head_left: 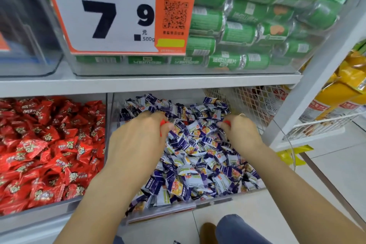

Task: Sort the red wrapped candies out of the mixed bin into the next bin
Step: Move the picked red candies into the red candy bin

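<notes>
Both hands dig in the mixed bin (227, 198): left hand (138, 140) and right hand (240, 131) each pinch a red candy (164, 124). Hold tight, lift clear, drop them left in the red bin (59, 207).

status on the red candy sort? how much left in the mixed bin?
Looks nearly done: the surface of the mixed bin shows only purple-and-white wrappers. In hand: the left hand grips something red, the right hand pinches another red piece, both over the mixed pile. Left: carry both to the red bin alongside, then dig for buried reds, which can't be ruled out.
</notes>
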The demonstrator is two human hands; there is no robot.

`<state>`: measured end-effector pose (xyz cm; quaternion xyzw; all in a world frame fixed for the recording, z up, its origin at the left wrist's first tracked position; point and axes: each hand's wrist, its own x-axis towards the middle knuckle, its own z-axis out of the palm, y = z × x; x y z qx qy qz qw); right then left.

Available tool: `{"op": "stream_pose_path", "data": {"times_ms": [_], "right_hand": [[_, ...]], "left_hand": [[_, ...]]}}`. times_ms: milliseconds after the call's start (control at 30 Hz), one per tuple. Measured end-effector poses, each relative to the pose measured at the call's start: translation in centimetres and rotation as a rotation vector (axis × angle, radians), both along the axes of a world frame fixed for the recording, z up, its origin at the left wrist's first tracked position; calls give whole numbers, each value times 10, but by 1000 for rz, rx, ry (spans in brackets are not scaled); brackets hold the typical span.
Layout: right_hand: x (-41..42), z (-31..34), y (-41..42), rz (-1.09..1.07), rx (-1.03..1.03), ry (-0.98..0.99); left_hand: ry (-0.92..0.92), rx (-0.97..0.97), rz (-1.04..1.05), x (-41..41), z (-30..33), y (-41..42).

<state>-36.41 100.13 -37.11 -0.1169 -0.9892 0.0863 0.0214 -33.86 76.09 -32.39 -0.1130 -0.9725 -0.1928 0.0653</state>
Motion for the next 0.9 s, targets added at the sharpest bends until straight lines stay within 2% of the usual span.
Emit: {"op": "stream_pose_path", "data": {"times_ms": [67,133,367,500,533,633,733,800,900], "right_hand": [[-1,12,-11,6,-51,96],[-10,16,-22,54,-25,100],[-33,-10,-32,89,-68,-215],[-19,-11,-46,285,-354,-257],[-12,-8,-50,342,-373,-263],[3,6,-47,456,-308,-383],[8,26,-25,452,-282,-547],[8,40,-13,376,-315,-511],[-2,45,-10,244,-289,-310]], "left_hand": [[2,13,0,0,0,2],[-1,13,-27,2,0,6],[-37,-34,-94,2,-3,8],[-38,-56,-94,-2,-4,5],[-36,-56,-94,-3,-5,5],[-24,-37,-98,-3,-4,4],[-27,-17,-102,-2,-3,4],[-39,-19,-100,-1,-2,5],[-51,-13,-96,1,-1,8]]}}
